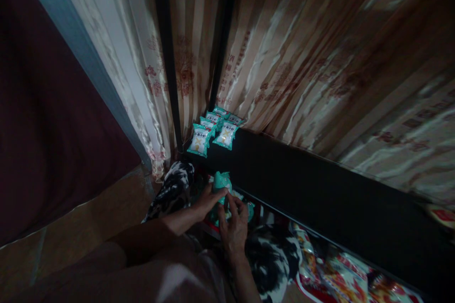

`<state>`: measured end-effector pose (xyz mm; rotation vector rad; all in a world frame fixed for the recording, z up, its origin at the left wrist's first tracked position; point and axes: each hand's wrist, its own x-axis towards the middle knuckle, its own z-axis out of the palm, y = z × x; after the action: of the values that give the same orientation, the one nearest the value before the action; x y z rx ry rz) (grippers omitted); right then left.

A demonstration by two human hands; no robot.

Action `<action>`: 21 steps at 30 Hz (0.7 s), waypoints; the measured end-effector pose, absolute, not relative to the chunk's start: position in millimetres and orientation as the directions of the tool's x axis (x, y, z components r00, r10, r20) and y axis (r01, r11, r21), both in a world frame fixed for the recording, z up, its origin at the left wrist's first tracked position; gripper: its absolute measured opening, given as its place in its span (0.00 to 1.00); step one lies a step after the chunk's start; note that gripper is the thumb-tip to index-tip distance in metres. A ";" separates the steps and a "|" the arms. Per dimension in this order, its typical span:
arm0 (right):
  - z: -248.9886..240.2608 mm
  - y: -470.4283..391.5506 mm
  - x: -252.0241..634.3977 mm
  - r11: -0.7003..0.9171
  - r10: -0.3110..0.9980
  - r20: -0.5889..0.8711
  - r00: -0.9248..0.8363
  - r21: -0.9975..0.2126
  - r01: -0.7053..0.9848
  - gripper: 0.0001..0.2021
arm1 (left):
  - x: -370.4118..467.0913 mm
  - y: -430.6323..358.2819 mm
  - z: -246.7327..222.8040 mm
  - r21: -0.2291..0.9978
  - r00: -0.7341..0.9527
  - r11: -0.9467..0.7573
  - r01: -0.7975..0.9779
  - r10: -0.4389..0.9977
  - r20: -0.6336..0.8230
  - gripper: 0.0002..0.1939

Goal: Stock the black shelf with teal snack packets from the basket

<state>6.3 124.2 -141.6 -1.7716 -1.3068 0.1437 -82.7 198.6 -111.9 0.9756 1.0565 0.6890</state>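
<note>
A small teal snack bag (222,180) is held up over the near edge of the black shelf. My left hand (209,200) grips it from the left, thumb across its front. The bent fingers of my right hand (234,225) close on its lower right side, thumb below and forefinger at the edge. Beneath both hands, more teal snack bags (250,211) lie in a red-rimmed basket (212,230), partly covered by my hands. At the shelf's far left corner, several matching snack bags (199,140) stand in two rows with their printed fronts toward me.
The long black shelf (284,175) runs off to the right along pleated curtains (284,71). Dark posts (167,57) rise at its left corner. Below its front edge, a red container (313,289) holds colourful packets (344,274). My patterned-trousered knees flank the basket. Tiled floor (88,232) shows at left.
</note>
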 end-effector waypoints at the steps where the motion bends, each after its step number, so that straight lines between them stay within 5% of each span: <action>1: -141.5 124.3 6.1 -0.025 0.805 0.407 0.431 -0.703 0.711 0.21 | -82.2 198.9 -111.3 0.906 0.359 0.423 -0.030 0.850 -0.385 0.23; 12: -141.3 125.7 18.2 -0.020 0.788 0.360 0.499 -0.796 0.605 0.18 | -76.7 206.8 -124.9 0.847 0.335 0.519 -0.115 0.823 -0.458 0.34; 21: -139.6 126.8 27.1 -0.258 0.804 -0.136 0.578 -0.957 0.133 0.33 | -72.7 211.1 -127.4 0.825 0.412 0.513 -0.239 0.822 -0.392 0.24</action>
<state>27.1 126.8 -139.6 -1.7369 -0.7783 0.7816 -72.7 211.1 -127.4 0.7622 0.9051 0.7551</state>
